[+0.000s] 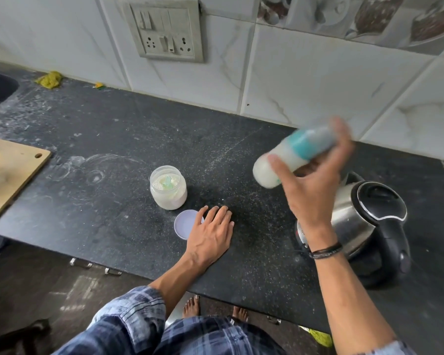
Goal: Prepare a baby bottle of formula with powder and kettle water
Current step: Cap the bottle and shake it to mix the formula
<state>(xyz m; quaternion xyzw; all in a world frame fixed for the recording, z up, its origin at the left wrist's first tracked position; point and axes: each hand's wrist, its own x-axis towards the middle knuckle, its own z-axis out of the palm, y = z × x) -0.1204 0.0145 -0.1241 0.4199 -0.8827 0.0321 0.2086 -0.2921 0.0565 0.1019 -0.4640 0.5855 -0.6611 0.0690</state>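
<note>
One hand (315, 180) raised, grip around tilted bottle (287, 160).

No readable text anywhere. The kettle (356, 226), lower right of the frame, carries a small light plate with red marks at its base, just left of the wrist crossing it, but the marks are too small and partly hidden to make out. The bottle (292, 155), upper right, is motion-blurred; any print on it is lost. The switch panel (164, 29), top centre, shows no lettering.
</note>
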